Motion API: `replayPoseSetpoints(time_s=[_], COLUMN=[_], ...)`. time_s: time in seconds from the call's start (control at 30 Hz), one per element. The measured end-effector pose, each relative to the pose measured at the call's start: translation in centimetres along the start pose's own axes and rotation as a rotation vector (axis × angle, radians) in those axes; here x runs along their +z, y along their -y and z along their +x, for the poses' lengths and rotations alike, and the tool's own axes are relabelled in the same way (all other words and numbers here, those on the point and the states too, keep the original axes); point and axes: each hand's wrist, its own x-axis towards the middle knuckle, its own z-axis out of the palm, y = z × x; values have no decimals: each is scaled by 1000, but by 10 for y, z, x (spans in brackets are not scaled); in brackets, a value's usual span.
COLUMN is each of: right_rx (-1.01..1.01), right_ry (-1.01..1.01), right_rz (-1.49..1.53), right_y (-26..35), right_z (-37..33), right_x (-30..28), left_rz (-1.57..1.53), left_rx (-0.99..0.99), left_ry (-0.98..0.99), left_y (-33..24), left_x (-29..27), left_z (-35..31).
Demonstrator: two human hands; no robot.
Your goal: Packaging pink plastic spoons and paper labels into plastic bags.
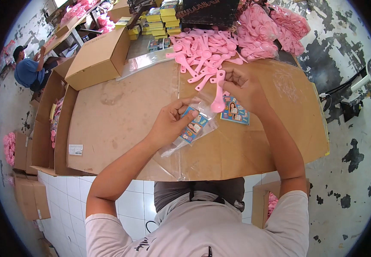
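At frame centre, the left hand (168, 122) is pinching a clear bag (194, 128) holding a card (192, 125); the bag looks limp and slippery, best gripped at its mouth. Just right, the right hand (241, 88) is pinching a pink spoon (218, 96) by its handle; it seems light and stiff.

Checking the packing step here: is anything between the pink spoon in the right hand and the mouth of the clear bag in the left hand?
Nothing visible blocks it. The right hand holds the pink spoon bowl-down right at the clear bag, which the left hand holds with a printed card inside.
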Motion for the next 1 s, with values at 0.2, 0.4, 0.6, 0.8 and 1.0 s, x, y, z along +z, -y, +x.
replayPoseSetpoints(time_s=[0.2,0.4,0.6,0.8,1.0], right_rx=[255,216,244,183,186], right_ry=[-242,-246,-82,-191,-36], right_rz=[581,547,512,584,589], right_y=[29,25,25,21,10], right_z=[-7,-18,-22,-23,-27], right_x=[13,19,31,40,32], left_rz=[-35,54,13,38,71], left_rx=[47,3,-17,-71,-8], left_ry=[18,28,27,47,-20], left_y=[13,4,10,3,13], left_x=[-2,3,4,2,-1], left_z=[1,-1,0,0,3])
